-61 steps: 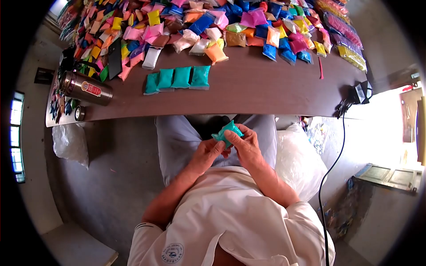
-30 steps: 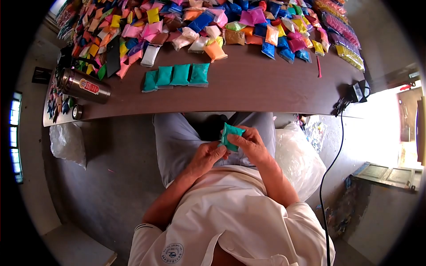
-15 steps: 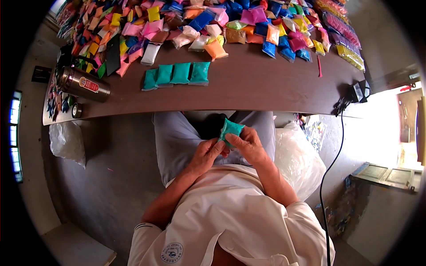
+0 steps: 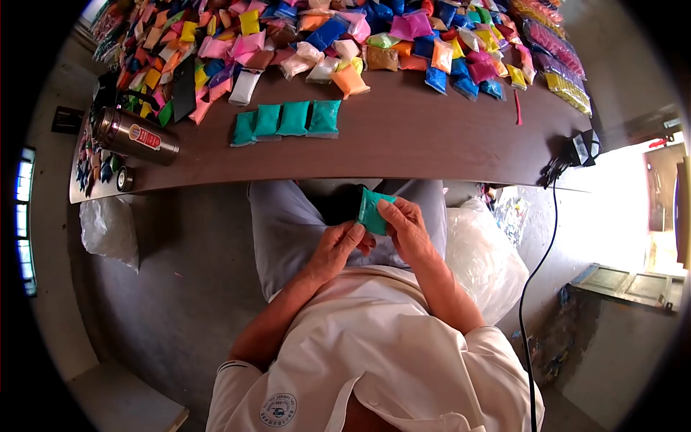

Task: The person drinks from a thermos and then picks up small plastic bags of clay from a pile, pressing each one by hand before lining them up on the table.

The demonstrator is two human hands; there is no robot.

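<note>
A small teal packet (image 4: 372,210) is held above the lap, just off the table's front edge. My right hand (image 4: 408,229) grips its right side, the thumb lying across the packet's face. At its lower left corner, my left hand (image 4: 340,248) has thumb and fingers closed on the packet's edge. Several teal packets (image 4: 294,119) of the same kind lie in a row on the brown table, up and to the left of the hands.
A heap of colourful packets (image 4: 345,50) covers the back of the brown table (image 4: 432,144). On the left lie a steel flask (image 4: 137,137) and a round lid (image 4: 125,179). A black adapter (image 4: 581,150) with its cable is at the right. Plastic bags (image 4: 482,259) stand below.
My right thumb has moved up across the teal packet, which now sits more upright and shows more of its face. My left hand has barely moved.
</note>
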